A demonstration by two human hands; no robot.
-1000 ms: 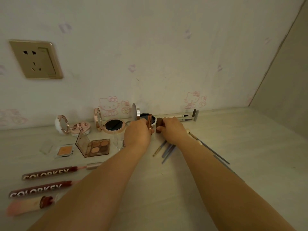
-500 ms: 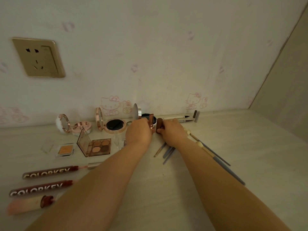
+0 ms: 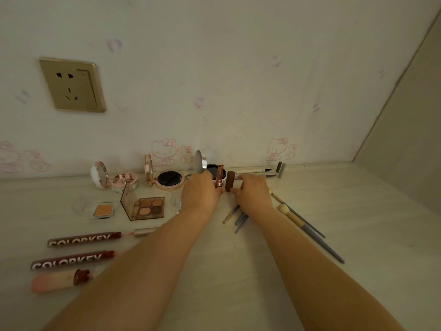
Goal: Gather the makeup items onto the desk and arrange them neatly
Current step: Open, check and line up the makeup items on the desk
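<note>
On the desk (image 3: 298, 295) before you, the open lipstick (image 3: 219, 176) stands upright as the centre mark, its cap (image 3: 230, 180) upright just to its right, your left hand (image 3: 201, 193) at its left and your right hand (image 3: 254, 193) beyond the cap. Left of the lipstick sit an open compact (image 3: 167, 179) and, farther left, another compact (image 3: 114, 179), with the eyeshadow palette (image 3: 145, 206) nearer you than both. Behind the lipstick a round case (image 3: 210, 167) sits against the wall (image 3: 238, 80); the brushes (image 3: 307, 229) lie to its right, nearer you, and the lip gloss tubes (image 3: 81, 249) lie far left, nearer still.
</note>
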